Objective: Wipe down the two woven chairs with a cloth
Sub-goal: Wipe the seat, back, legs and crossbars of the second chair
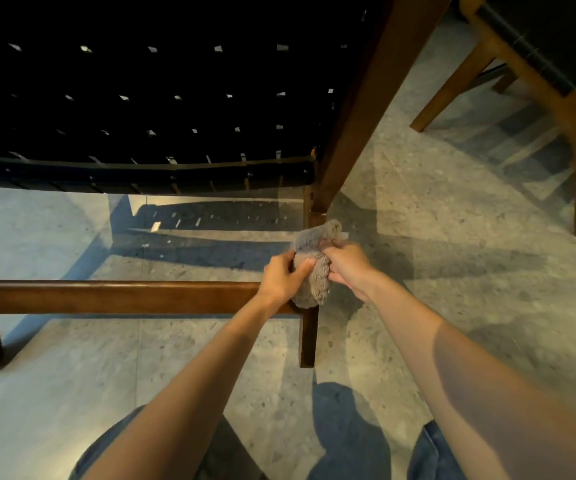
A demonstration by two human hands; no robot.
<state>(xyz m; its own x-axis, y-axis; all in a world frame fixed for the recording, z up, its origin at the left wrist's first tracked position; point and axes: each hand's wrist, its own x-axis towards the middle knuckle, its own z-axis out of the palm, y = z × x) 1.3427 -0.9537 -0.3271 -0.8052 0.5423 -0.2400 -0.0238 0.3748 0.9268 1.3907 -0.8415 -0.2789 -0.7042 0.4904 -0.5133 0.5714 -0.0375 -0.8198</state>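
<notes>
A woven chair (148, 109) with black straps and a dark wooden frame fills the upper left. Its low front crossbar (113, 296) runs across the middle, joined to a short leg (308, 341). A fluffy grey-beige cloth (314, 268) is bunched at that joint. My left hand (285, 277) grips the cloth from the left, thumb on top. My right hand (347, 263) pinches its upper right part. A second woven chair (563, 84) stands at the upper right, only partly in view.
The floor is pale speckled terrazzo (435, 237) with strong shadows under the chairs. A slanted back leg (359, 109) of the near chair rises just above the cloth. My knees in blue jeans (345, 441) are at the bottom edge.
</notes>
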